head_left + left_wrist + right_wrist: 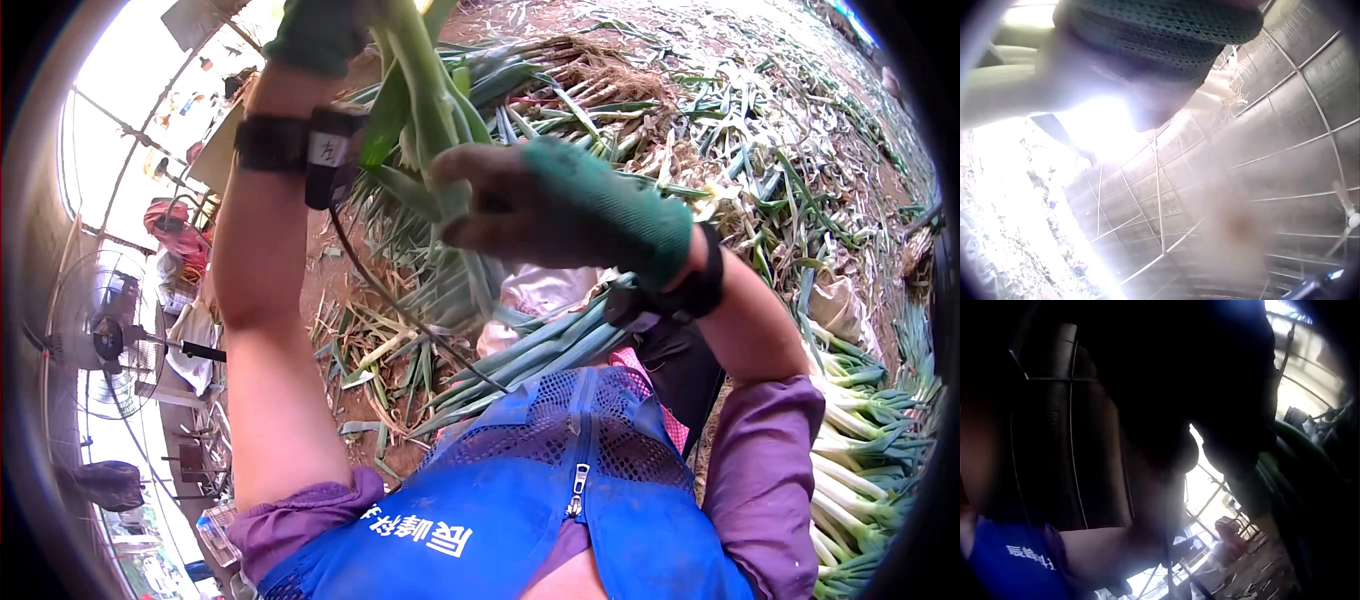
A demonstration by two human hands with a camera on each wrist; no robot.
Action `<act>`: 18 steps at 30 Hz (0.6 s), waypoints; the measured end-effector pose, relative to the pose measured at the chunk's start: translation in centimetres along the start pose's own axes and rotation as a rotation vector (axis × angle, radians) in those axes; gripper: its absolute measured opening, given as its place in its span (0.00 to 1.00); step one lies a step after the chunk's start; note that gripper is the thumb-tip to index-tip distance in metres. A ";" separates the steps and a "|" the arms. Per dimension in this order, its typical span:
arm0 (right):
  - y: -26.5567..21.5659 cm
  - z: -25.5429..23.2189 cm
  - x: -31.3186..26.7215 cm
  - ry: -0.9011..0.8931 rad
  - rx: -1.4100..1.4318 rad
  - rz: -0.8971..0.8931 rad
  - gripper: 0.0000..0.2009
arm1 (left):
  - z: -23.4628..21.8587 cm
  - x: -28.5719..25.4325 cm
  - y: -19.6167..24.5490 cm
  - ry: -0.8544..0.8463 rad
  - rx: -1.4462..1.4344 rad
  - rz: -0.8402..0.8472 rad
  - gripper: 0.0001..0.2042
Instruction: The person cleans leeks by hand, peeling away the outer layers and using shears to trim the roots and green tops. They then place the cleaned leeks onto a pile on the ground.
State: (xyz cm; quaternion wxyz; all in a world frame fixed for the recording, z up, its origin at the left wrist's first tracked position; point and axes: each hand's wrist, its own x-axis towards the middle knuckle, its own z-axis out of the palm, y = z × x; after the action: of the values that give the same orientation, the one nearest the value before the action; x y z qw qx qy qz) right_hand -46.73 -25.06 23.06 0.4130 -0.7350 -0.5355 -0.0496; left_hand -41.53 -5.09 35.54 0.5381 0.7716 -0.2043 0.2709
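At the top of the head view my left hand (318, 38), in a dark green glove, grips a green onion (418, 75) with its leaves hanging down. The left wrist view shows pale roots (1235, 94) on one side of that glove (1160, 31). My right hand (540, 200), gloved in green with dark-coated fingers, is blurred beside the leaves. Its thumb and finger stand apart, fingertips right at the leaves. The right wrist view has this hand as a dark shape (1179, 381), a gap between its fingers, next to green leaves (1297, 450).
Piled green onions (600, 85) with brown roots lie beyond the hands. More leaves (540, 350) lie in front of the blue vest (500, 470). White-stalked onions (850, 470) are laid out at the right. Leaf scraps litter the ground. A fan (110, 335) stands left.
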 end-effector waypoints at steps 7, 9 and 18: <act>2.1 9.5 6.1 0.502 -0.491 0.031 0.28 | 4.0 2.5 0.9 -0.079 0.093 0.049 0.13; 4.2 10.8 6.8 0.321 -0.716 0.047 0.25 | 4.2 3.2 -0.4 -0.086 0.088 0.095 0.12; 7.3 19.7 -4.3 -1.085 0.244 0.243 0.17 | 1.7 5.4 -1.1 -0.140 -0.205 0.115 0.07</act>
State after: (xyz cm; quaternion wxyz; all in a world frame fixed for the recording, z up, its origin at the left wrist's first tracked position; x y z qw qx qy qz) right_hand -49.77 -15.82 3.91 0.1634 -0.6583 -0.5845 0.4453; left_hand -36.38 -6.49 37.69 0.5821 0.7167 -0.3119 0.2243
